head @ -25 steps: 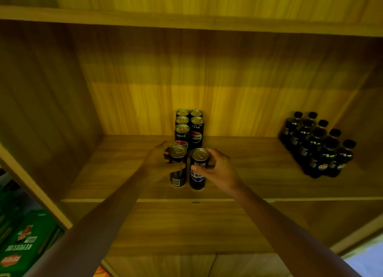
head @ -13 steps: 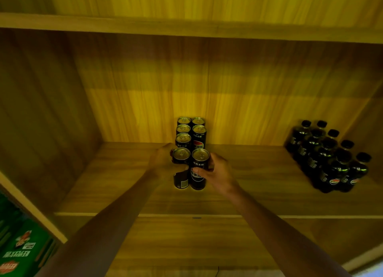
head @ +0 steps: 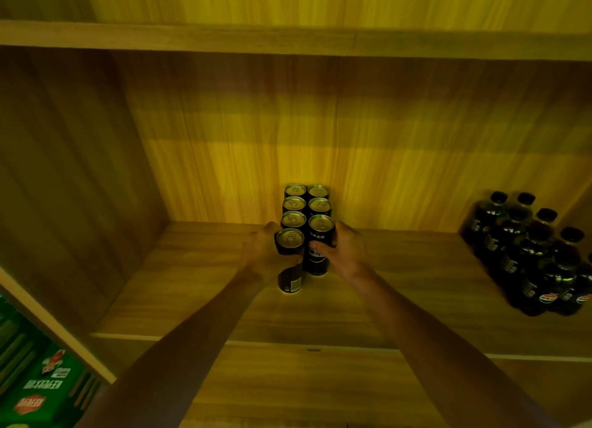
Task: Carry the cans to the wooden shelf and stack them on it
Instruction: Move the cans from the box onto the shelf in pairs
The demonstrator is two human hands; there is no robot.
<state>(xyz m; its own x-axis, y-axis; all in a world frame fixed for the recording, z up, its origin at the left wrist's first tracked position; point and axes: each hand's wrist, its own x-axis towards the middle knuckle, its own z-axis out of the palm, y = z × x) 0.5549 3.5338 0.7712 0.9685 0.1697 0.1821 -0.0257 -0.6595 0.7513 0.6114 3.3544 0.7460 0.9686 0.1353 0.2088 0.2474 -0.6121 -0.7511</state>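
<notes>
Two rows of slim black cans [head: 306,203] run back toward the rear wall of the wooden shelf [head: 192,286]. My left hand [head: 261,253] is wrapped around the front can of the left row [head: 290,254], which stands on the board. My right hand [head: 344,249] grips the front can of the right row [head: 320,238], a little further back and pressed against the cans behind it. The two held cans stand side by side, touching or nearly so.
Several dark plastic bottles [head: 535,251] are grouped at the shelf's right end. A shelf board [head: 288,40] runs overhead. Green cartons [head: 41,386] lie low at the left, outside the shelf's side panel.
Both hands have pushed their cans back along the shelf toward the rows; the right can now closes up against the cans behind it. The camera has moved closer.
</notes>
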